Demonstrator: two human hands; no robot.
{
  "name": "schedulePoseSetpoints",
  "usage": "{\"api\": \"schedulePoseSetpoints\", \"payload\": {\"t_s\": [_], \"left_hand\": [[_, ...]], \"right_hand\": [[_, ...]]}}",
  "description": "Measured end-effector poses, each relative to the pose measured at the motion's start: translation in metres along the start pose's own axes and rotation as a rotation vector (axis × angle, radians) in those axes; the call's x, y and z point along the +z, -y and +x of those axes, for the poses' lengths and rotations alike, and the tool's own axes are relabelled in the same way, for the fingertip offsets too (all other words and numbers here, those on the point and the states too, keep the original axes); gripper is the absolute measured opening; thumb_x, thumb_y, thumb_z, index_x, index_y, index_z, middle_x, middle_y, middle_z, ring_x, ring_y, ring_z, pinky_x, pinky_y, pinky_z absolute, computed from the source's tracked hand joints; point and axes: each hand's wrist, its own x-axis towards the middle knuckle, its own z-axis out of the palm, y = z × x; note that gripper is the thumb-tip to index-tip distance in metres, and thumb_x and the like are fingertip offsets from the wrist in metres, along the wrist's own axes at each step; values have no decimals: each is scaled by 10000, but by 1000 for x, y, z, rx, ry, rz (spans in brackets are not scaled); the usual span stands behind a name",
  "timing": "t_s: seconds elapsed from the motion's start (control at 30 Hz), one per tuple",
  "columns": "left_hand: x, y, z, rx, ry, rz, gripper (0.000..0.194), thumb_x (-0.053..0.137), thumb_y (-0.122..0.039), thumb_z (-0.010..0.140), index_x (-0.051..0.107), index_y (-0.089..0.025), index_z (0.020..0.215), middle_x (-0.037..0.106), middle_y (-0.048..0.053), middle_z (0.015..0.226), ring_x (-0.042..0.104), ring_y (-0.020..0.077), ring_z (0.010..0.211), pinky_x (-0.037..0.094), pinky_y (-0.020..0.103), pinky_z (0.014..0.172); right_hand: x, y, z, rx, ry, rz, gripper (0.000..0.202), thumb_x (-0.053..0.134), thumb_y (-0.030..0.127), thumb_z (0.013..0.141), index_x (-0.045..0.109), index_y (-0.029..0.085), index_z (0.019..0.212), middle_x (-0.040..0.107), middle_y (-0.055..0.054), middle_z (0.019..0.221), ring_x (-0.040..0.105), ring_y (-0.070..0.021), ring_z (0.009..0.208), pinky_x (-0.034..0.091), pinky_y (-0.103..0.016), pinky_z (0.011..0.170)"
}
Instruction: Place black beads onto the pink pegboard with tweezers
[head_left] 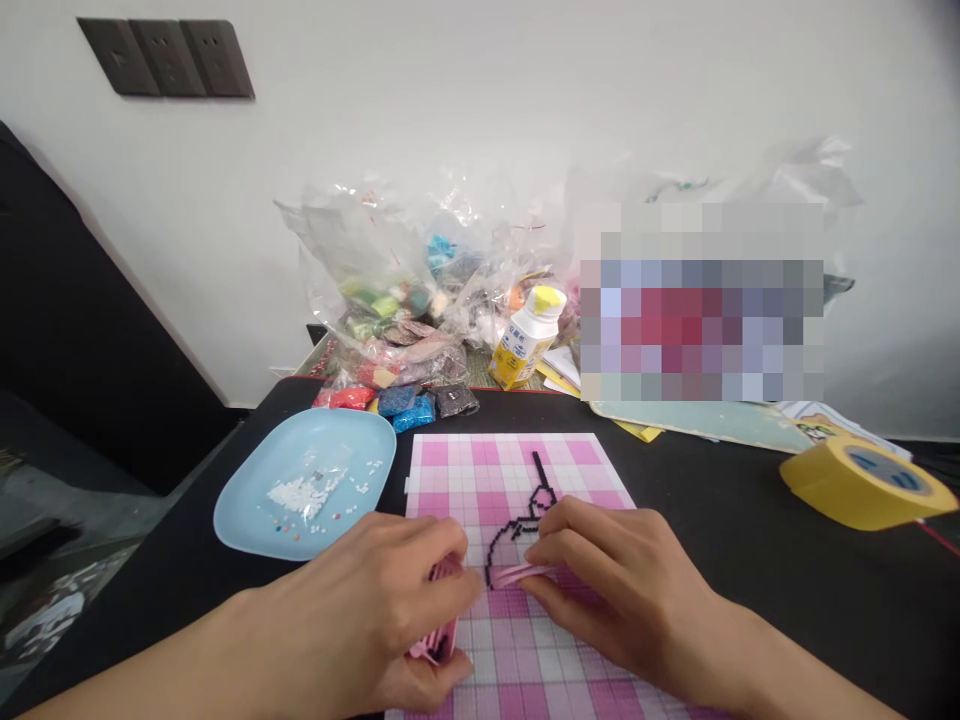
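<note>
Beads so far trace only a black outline on our pegboard (517,470); left hand (375,620) grips pink tool (439,640), right hand (607,580) pinches tweezers (517,574).

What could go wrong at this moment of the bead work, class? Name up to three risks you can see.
1. Both hands, the left hand and right hand, rest on the pink checked pegboard; a nudge might dislodge the black bead outline.
2. The pale blue plastic plate of loose white beads sits close to the left arm and could be knocked.
3. The pink tweezers point at the outline and could flick beads off.
</note>
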Motion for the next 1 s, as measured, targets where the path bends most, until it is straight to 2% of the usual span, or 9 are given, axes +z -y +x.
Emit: {"api": "schedulePoseSetpoints", "payload": {"t_s": [0.1, 0.33, 0.63, 1.0], "left_hand": [[1, 1, 0, 26, 63, 10, 98, 666, -176, 778, 639, -182, 872, 601, 26, 876, 595, 171, 667, 483, 294, 550], [2, 2, 0, 43, 85, 17, 100, 658, -192, 796, 660, -184, 895, 584, 24, 851, 591, 176, 656, 478, 294, 543], [0, 1, 1, 48, 97, 28, 187, 667, -190, 792, 674, -180, 979, 600, 42, 870, 610, 194, 666, 508, 309, 532], [0, 1, 0, 36, 78, 20, 94, 656, -206, 823, 651, -185, 915, 601, 33, 890, 608, 169, 679, 518, 279, 560]], "right_hand": [[1, 1, 0, -2, -3, -12, 142, 491, 236, 978, 585, 179, 888, 581, 0, 746, 529, -107, 582, 366, -231, 491], [2, 1, 1, -13, -21, -19, 164, 483, 233, 983, 584, 175, 867, 574, 2, 728, 514, -112, 581, 358, -243, 482], [3, 1, 0, -21, -12, -15, 127, 507, 221, 973, 579, 169, 883, 584, -3, 729, 533, -120, 605, 379, -235, 504], [2, 1, 2, -9, -40, -17, 108, 512, 231, 970, 583, 174, 912, 610, -10, 754, 556, -120, 604, 401, -237, 485]]}}
